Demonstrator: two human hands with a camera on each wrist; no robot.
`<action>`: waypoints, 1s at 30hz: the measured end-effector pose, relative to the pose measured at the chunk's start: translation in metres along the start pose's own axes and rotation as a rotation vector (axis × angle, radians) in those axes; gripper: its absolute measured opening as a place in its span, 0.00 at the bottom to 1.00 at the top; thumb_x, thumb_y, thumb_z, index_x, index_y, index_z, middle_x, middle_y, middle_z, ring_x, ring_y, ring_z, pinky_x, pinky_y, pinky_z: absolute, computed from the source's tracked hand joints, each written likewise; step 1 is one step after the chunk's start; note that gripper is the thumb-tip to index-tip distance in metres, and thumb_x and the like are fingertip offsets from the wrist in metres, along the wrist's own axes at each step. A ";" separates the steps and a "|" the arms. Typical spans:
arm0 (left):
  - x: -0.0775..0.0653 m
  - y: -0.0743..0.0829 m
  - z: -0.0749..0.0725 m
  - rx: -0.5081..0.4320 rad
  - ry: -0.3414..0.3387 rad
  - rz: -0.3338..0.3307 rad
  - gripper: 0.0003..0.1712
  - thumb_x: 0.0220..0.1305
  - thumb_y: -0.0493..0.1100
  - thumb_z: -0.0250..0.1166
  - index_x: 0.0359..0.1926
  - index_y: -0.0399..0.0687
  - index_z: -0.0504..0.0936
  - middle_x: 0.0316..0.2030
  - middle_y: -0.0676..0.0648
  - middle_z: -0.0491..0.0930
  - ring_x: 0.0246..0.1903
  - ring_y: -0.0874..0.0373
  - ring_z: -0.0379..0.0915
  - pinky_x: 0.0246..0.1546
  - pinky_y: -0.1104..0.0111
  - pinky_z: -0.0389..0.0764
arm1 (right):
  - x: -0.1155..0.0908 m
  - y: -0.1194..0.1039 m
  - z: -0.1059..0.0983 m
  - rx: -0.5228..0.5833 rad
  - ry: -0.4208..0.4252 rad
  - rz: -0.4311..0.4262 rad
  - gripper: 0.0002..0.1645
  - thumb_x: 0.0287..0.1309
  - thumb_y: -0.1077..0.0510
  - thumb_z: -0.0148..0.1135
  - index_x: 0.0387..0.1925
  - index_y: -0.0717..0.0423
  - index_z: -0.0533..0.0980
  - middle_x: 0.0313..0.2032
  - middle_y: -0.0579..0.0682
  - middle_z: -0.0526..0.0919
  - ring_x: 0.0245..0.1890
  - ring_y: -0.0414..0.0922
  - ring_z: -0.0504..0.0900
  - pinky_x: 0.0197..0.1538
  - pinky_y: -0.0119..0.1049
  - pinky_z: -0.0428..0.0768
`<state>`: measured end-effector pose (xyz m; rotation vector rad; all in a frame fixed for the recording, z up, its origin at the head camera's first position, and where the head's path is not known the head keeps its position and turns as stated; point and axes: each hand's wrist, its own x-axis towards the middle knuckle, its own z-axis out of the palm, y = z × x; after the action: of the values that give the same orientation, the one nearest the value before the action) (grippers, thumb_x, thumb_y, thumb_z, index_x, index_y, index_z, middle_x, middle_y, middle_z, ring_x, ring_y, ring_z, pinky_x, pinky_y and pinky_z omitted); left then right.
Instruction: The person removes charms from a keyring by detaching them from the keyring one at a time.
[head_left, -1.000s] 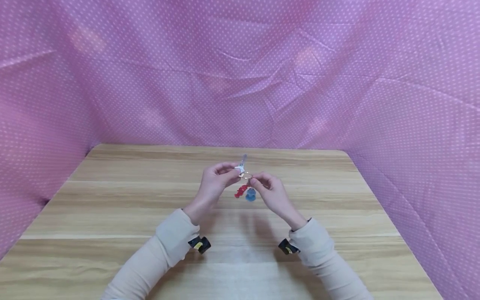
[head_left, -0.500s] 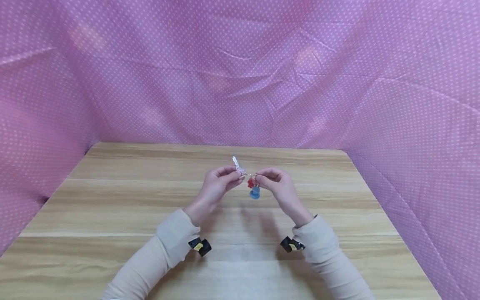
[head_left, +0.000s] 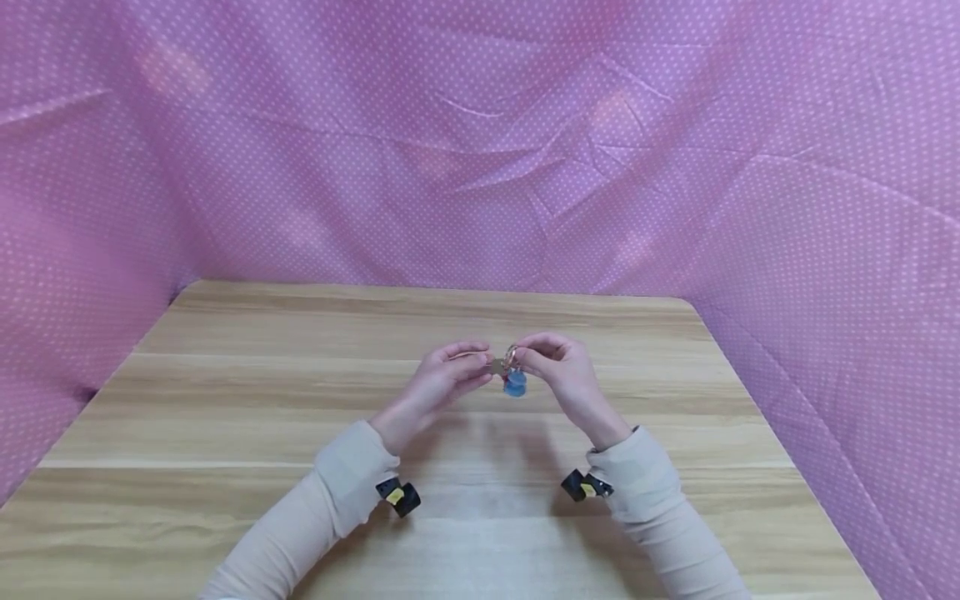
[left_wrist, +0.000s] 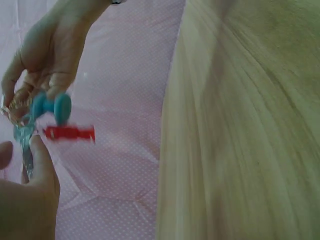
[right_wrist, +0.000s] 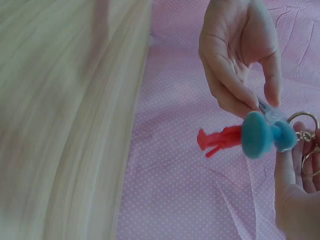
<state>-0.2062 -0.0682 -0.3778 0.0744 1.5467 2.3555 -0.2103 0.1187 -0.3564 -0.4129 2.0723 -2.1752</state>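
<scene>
Over the table's middle, my left hand (head_left: 433,385) pinches a metal key (left_wrist: 27,159) between thumb and fingers. Facing it, my right hand (head_left: 564,379) holds a gold key ring (right_wrist: 303,113) in its fingertips. From the ring hang a blue knob-shaped charm (right_wrist: 256,135) and a red figure-like charm (right_wrist: 220,139). The blue charm sits between the two hands in the head view, mostly covering the red one. In the left wrist view the key's head reaches right up to the ring, close below the right fingers. Much of the key is hidden by the left thumb.
A light wood-grain table (head_left: 225,400) lies beneath both hands. Pink dotted cloth (head_left: 480,167) hangs behind it and along both sides. Small black cameras (head_left: 400,497) are strapped at the beige sleeve cuffs (head_left: 348,467).
The key pointed up and away from the left hand earlier; now it is turned down and mostly hidden. The right hand has drawn slightly right with the ring, and the charms have swung right.
</scene>
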 end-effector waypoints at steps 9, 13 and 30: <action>-0.002 0.007 0.005 0.549 0.026 0.150 0.18 0.61 0.48 0.61 0.51 0.50 0.78 0.48 0.51 0.80 0.51 0.58 0.74 0.59 0.58 0.69 | -0.001 -0.004 -0.002 -0.087 -0.093 -0.058 0.06 0.53 0.67 0.61 0.31 0.52 0.78 0.32 0.42 0.84 0.35 0.39 0.81 0.49 0.35 0.80; -0.001 0.011 0.010 0.597 -0.052 0.162 0.16 0.61 0.45 0.60 0.50 0.50 0.79 0.46 0.49 0.81 0.48 0.57 0.76 0.57 0.59 0.72 | -0.002 -0.005 -0.003 -0.105 -0.111 -0.065 0.05 0.54 0.66 0.60 0.34 0.58 0.78 0.33 0.42 0.84 0.36 0.39 0.82 0.50 0.35 0.80; -0.002 0.025 0.008 0.752 0.045 0.340 0.09 0.58 0.43 0.64 0.39 0.46 0.83 0.36 0.47 0.83 0.35 0.58 0.78 0.38 0.68 0.80 | -0.001 -0.009 -0.010 -0.334 -0.193 -0.013 0.14 0.53 0.62 0.63 0.42 0.63 0.76 0.36 0.54 0.83 0.33 0.40 0.82 0.43 0.36 0.81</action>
<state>-0.2090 -0.0710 -0.3518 0.4868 2.5193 1.8481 -0.2111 0.1293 -0.3479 -0.6403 2.3245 -1.7132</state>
